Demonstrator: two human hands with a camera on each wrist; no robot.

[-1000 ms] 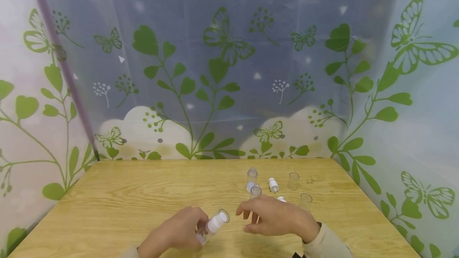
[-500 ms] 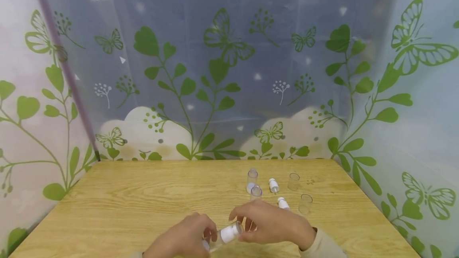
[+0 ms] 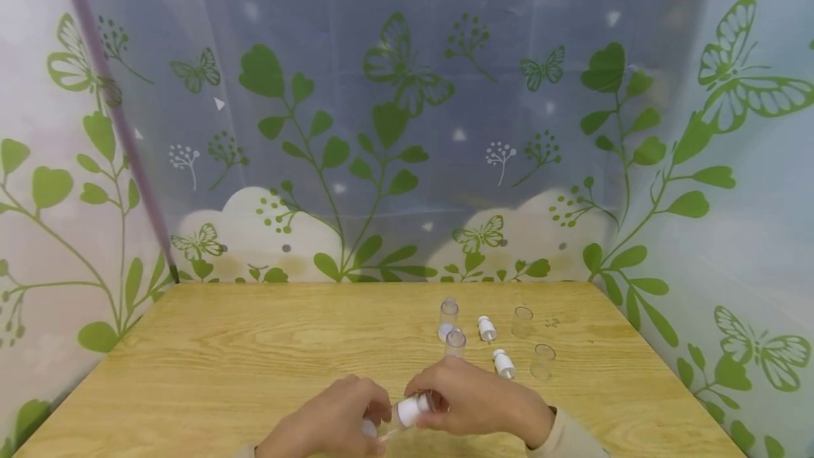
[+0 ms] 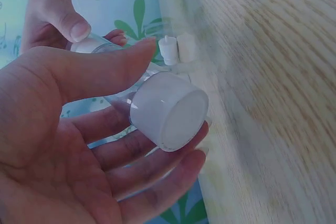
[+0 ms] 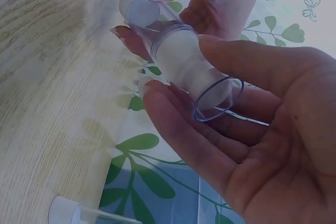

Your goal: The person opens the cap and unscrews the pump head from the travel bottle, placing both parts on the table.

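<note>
A clear cosmetic pump bottle (image 3: 409, 410) with a white pump head and a clear cap lies tilted between both hands, above the table's near side. My left hand (image 3: 337, 412) holds its lower end; in the left wrist view the thumb and fingers surround the white base (image 4: 170, 111). My right hand (image 3: 473, 398) grips the capped end. Seen from the right wrist, its thumb and fingers lie on either side of the clear cap (image 5: 218, 98), whose rimmed end points toward the palm. The white pump part (image 5: 184, 59) shows through the clear plastic.
Beyond the right hand stand two clear bottles (image 3: 448, 316), one behind the other. Right of them lie two white pump heads (image 3: 503, 364), then two clear caps (image 3: 543, 362). The wooden table (image 3: 254, 345) meets a leaf-and-butterfly curtain (image 3: 407, 161) at its back and sides.
The left hand has moved the bottle rightward and tipped it nearer to level. My right hand, apart from it at first, has come in and taken hold of the capped end.
</note>
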